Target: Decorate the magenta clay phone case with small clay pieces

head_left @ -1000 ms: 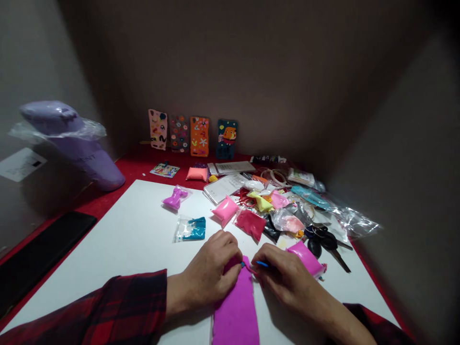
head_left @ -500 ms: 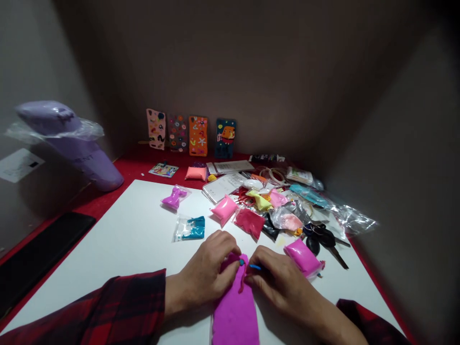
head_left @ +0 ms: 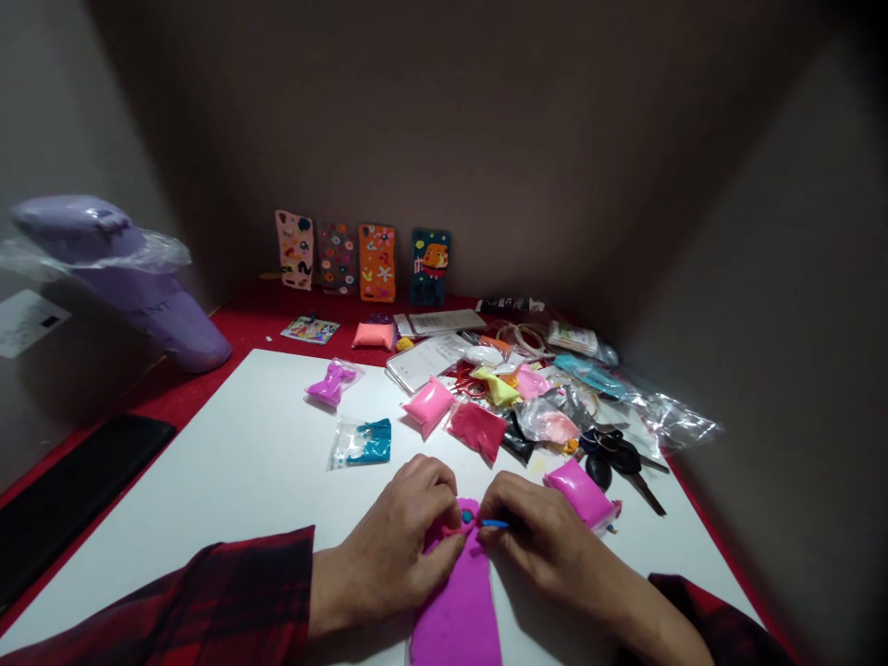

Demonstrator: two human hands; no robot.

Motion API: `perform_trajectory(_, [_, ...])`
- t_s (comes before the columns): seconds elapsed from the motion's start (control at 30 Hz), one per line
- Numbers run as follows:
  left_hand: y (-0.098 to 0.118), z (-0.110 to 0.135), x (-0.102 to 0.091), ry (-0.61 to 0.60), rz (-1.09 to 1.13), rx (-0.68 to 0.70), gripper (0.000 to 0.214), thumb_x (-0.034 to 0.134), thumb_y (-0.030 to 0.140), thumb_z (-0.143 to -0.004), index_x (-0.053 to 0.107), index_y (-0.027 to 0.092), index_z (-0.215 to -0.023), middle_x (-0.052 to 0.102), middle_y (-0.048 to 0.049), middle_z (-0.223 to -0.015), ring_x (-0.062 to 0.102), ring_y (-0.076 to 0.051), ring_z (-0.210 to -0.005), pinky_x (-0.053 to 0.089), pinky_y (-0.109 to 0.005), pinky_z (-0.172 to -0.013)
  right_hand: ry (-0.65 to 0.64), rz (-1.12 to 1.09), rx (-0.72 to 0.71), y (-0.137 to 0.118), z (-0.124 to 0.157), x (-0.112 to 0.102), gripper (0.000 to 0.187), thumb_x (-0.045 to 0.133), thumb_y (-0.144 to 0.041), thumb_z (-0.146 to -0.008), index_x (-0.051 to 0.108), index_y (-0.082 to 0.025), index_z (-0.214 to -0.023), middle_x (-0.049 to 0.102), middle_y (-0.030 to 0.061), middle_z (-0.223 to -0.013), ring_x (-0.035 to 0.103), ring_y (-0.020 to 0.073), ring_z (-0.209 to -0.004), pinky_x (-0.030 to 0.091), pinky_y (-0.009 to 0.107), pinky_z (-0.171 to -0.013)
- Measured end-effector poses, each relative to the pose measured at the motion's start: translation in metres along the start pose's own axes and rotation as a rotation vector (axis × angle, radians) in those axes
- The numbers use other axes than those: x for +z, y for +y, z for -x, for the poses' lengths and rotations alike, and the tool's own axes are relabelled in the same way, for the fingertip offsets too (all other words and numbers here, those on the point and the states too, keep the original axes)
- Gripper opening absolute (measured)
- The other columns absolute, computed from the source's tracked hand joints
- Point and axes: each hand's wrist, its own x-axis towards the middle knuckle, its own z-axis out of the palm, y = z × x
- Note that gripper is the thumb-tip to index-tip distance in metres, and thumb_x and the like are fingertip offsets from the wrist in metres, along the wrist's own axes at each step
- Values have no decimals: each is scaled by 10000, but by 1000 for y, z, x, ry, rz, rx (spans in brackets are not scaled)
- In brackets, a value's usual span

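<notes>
A magenta clay sheet [head_left: 458,606] covers a flat, case-shaped piece lying on the white board, with a small teal clay dot [head_left: 467,517] near its far end. My left hand [head_left: 399,541] rests over the sheet's left edge, thumb and forefinger pinched on a thin red clay strand [head_left: 453,531] beside the dot. On the right, my right hand [head_left: 548,541] grips a slim blue tool [head_left: 495,524], its fingertips close to the dot. Most of the tool is hidden in the fingers.
Clay packets lie beyond my hands: teal [head_left: 375,441], pink [head_left: 428,405], red [head_left: 478,430] and magenta [head_left: 581,493]. Keys [head_left: 624,458] sit at the right. Decorated phone cases [head_left: 376,264] lean on the back wall. A purple inflated object [head_left: 139,277] stands left, above a black slab [head_left: 76,499].
The red strand, which hung lengthwise down the sheet, now runs sideways by my left fingertips below the dot. Both hands stay close together, and the view has shifted slightly.
</notes>
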Motion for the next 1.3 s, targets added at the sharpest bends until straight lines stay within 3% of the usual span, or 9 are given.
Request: perform_trajectory(1.3, [-5, 1, -3, -22, 78, 20, 176, 546, -22, -719, 524, 153, -720, 557, -64, -930, 512, -173, -891, 467, -302, -775, -80, -20, -64, 1, 3, -6, 235, 523, -29, -826, 641, -206, -926, 588, 26, -871, 576, 141, -773, 452, 250, -666])
